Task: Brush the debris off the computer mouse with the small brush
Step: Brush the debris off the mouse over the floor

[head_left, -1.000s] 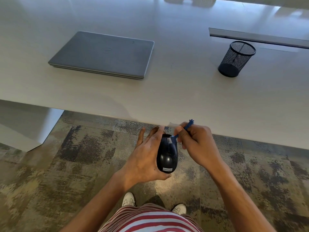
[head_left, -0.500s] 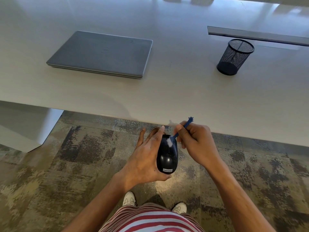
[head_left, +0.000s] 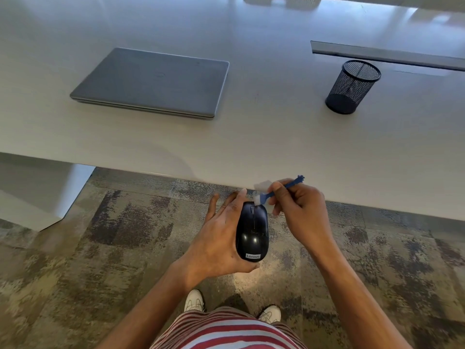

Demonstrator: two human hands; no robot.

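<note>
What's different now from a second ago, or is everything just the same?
The small brush in the right hand swept its white bristles from the middle of the mouse forward to its front tip, by the scroll wheel. The left hand went on cradling the mouse. Laptop and mesh cup stayed put on the table.

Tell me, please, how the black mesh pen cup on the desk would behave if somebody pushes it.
The mesh pen cup looks empty and see-through, so probably light; it should slide easily on the smooth desk. Tall and narrow, it may tip if pushed near its rim, then roll.
</note>
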